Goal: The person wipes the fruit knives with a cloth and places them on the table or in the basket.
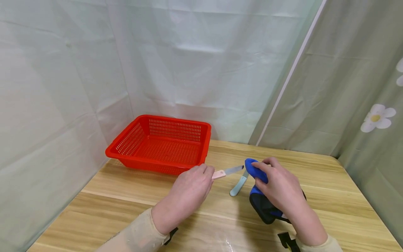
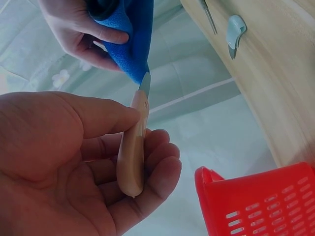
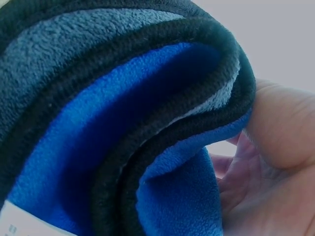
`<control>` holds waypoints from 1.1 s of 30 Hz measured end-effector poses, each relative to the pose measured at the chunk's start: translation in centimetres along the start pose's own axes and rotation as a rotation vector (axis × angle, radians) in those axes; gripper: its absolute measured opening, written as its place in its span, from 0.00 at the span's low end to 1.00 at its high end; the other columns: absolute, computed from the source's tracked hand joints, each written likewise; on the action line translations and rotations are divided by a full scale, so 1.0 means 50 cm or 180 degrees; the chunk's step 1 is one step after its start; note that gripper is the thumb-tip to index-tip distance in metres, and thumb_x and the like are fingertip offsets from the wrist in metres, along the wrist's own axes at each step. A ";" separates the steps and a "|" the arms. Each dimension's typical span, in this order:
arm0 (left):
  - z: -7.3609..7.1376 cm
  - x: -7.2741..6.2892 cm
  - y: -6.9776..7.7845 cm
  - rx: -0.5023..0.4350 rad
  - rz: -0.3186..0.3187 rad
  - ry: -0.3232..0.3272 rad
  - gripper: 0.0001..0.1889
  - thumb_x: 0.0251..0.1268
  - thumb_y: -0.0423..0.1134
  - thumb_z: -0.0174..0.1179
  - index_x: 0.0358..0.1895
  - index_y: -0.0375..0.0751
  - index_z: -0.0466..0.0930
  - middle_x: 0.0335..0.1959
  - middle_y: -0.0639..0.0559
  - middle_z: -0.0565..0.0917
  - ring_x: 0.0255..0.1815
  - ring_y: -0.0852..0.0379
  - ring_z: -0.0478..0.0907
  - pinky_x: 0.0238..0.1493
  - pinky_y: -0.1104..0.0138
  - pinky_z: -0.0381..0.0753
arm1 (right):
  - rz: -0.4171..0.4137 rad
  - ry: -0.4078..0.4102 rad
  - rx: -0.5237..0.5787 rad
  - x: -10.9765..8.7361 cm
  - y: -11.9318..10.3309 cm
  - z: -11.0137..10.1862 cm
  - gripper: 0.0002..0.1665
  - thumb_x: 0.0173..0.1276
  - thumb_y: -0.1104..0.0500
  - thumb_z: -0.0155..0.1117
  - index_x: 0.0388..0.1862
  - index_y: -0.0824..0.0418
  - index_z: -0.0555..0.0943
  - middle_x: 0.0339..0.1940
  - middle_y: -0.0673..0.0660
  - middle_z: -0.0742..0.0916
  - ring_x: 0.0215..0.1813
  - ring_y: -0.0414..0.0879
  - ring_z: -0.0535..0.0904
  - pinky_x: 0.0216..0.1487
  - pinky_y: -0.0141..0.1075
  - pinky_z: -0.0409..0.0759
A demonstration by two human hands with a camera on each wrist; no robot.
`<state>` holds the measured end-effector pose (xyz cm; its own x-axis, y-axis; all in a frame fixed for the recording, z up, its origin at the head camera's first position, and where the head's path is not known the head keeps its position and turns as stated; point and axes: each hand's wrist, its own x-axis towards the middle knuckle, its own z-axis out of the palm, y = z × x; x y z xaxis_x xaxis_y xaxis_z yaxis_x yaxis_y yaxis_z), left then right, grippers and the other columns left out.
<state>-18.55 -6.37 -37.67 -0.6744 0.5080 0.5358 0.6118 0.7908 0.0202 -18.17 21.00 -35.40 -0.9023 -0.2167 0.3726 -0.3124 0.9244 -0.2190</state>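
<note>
Between thumb and fingers, my left hand [image 1: 193, 183] holds a small knife [image 1: 219, 174] by its pale pink handle. Its short blade points right, with a dark spot at the tip. In the left wrist view the knife's blade [image 2: 145, 84] meets the lower end of a blue cloth [image 2: 129, 51]. My right hand [image 1: 280, 182] pinches that folded cloth [image 1: 255, 172], whose dark-edged part hangs under the palm. The right wrist view shows the cloth's layers [image 3: 182, 191], blue and grey with black edging. A second knife [image 1: 239, 184] with a light blue handle lies on the table below the blade.
A red plastic basket [image 1: 157, 167] with slotted sides stands at the back left of the wooden table [image 1: 330, 189]. Pale curtains [image 1: 201, 70] hang behind and along both sides. A white label [image 3: 24, 221] shows on the cloth.
</note>
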 end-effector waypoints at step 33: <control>0.015 0.000 -0.007 0.0063 -0.0052 0.0127 0.09 0.67 0.28 0.71 0.36 0.38 0.78 0.29 0.51 0.77 0.22 0.56 0.72 0.18 0.67 0.72 | -0.0256 0.0207 -0.0013 -0.012 -0.028 -0.013 0.26 0.66 0.61 0.81 0.64 0.50 0.91 0.57 0.56 0.85 0.42 0.53 0.87 0.35 0.52 0.85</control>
<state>-19.08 -6.41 -38.30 -0.6669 0.4813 0.5689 0.5923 0.8057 0.0127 -17.01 20.05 -34.75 -0.8532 -0.2694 0.4466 -0.3816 0.9061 -0.1826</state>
